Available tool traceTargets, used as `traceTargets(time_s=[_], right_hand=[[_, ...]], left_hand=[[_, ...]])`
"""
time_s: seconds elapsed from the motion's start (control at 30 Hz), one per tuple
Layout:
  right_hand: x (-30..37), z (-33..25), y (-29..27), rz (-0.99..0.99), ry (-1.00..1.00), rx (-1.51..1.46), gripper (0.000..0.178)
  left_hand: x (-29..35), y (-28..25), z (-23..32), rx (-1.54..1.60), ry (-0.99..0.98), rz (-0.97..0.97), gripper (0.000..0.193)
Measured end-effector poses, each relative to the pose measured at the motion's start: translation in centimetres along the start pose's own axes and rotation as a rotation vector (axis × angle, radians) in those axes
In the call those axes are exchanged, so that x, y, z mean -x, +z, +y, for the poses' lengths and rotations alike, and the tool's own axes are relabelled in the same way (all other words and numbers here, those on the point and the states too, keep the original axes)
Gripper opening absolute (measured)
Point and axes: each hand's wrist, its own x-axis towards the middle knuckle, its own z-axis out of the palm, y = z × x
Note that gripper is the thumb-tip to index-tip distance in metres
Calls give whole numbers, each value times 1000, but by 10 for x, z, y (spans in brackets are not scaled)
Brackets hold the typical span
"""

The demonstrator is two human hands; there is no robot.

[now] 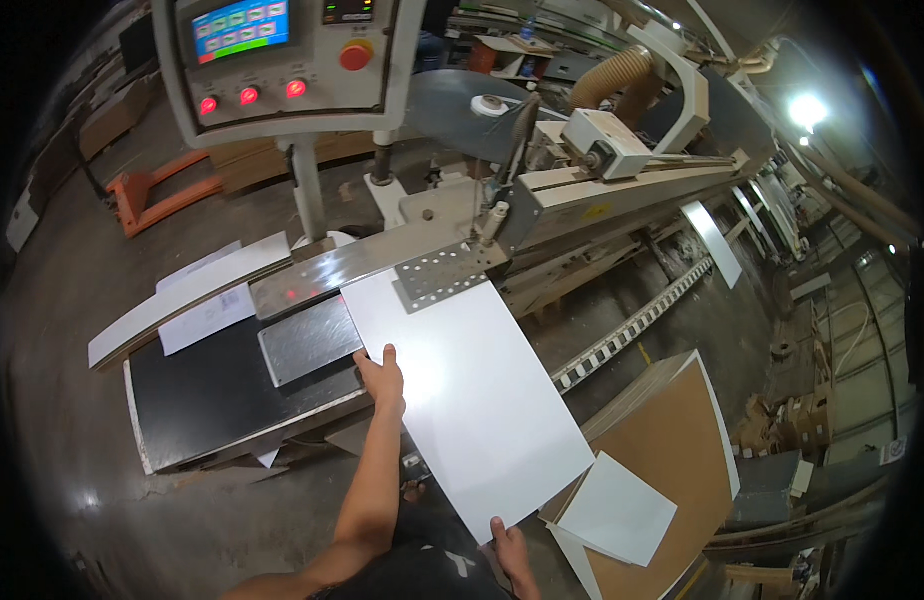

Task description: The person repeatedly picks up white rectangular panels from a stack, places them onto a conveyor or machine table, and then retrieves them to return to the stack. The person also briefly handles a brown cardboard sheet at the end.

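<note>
White board held at the edge-working machine by 2 hands.
The step in hand looks like lining the white board (482, 400) up at the machine; the next move probably calls for keeping it flat and guiding it forward. It lies between the hands, its far end at the perforated plate (442, 281): the left hand (384, 380) grasps its left edge, the right hand (513, 560) pinches its near end, thumb on top, with the fingers beneath mostly hidden.
</note>
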Motion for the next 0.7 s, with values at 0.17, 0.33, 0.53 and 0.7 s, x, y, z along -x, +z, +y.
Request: traceTargets(time_s=[0.17, 0.33, 0.53, 0.7], right_hand=[[-69, 56, -39, -36, -19, 35, 61], [-107, 51, -64, -82, -22, -45, 61], [-157, 57, -102, -43, -132, -132, 62], [-144, 90, -119, -55, -284, -484, 51]], left_hand=[[12, 57, 4, -58, 7, 15, 50], [9, 105, -23, 56, 112, -17, 58], [34, 161, -6, -69, 81, -110, 60], [20, 183, -1, -252, 127, -123, 52]])
